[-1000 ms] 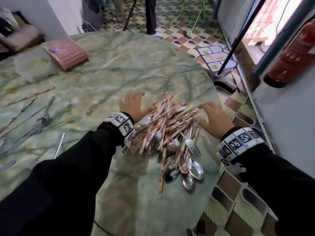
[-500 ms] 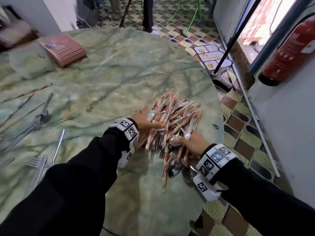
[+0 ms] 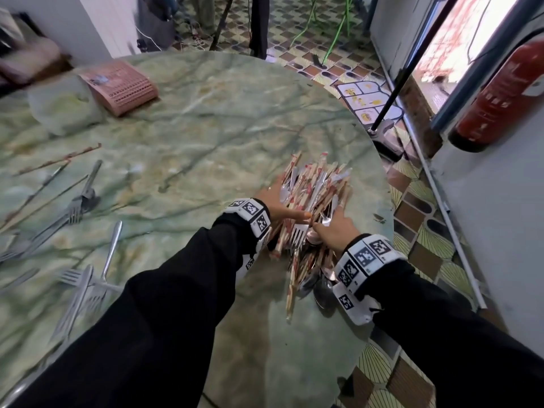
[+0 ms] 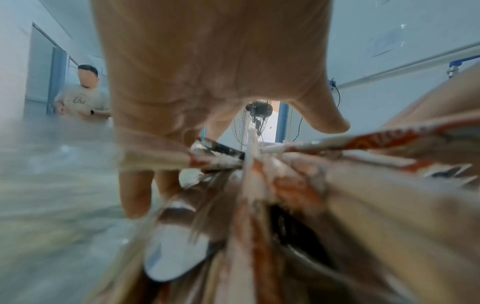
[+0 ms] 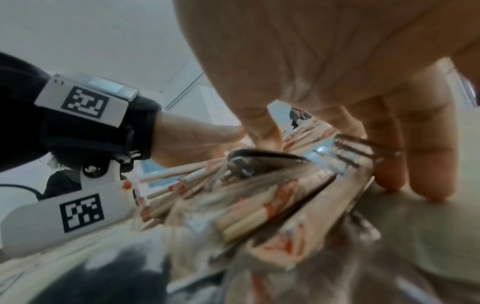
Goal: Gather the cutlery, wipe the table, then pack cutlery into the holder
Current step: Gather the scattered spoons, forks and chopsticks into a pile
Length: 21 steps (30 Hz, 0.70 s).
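A heap of paper-wrapped chopsticks, spoons and forks (image 3: 313,187) lies near the right edge of the green marble table (image 3: 220,136). My left hand (image 3: 278,203) presses against the heap's left side, fingers straight down beside it and thumb laid across the top. From the near right, my right hand (image 3: 335,223) pushes in with its fingertips down on the table. In the left wrist view the heap (image 4: 285,185) fills the space under my left hand (image 4: 207,82). The right wrist view shows my right hand (image 5: 337,72) over the heap (image 5: 259,205). A pink perforated holder (image 3: 122,86) lies on its side at the far left.
Loose forks (image 3: 73,213) and more cutlery (image 3: 85,290) are scattered at the left, with single chopsticks (image 3: 59,160) beyond them. A pale green cloth (image 3: 63,108) sits beside the holder. The table edge (image 3: 388,207) is close on the right; a red fire extinguisher (image 3: 500,95) hangs on the wall.
Both hands have drawn together around the heap, squeezing it into a narrower bundle. My right hand came from the far right side to the near end.
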Tool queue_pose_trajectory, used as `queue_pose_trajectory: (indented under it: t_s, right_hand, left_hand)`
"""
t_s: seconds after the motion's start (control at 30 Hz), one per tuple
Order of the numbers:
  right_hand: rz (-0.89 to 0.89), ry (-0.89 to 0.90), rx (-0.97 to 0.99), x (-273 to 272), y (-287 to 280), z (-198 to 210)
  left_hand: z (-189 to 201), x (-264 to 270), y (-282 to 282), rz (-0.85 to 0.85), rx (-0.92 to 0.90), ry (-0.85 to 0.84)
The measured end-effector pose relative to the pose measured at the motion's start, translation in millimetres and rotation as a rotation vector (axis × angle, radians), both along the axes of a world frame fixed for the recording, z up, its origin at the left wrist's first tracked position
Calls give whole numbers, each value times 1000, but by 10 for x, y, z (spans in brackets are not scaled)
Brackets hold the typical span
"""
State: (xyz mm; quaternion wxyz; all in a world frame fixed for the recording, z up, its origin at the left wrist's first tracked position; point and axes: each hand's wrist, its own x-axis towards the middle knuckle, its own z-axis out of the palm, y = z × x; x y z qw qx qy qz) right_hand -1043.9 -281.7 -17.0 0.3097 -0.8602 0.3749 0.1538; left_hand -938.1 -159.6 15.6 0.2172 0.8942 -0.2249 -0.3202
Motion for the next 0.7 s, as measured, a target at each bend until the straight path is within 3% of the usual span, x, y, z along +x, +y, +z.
queue_pose_trajectory:
  t_s: [0.2, 0.43, 0.57, 0.7]
  right_hand:
    - [83, 39, -70, -138, -8, 97]
    - [106, 30, -246, -234, 97, 382]
    - [95, -123, -298, -243, 346, 647]
    - [227, -305, -325, -198, 751, 883]
  left_hand:
    - [119, -7, 144, -57, 84, -52]
    - [439, -151, 494, -11, -34, -167]
    - [688, -263, 873, 25, -148, -209]
    - [939, -344, 1316, 126, -240, -189]
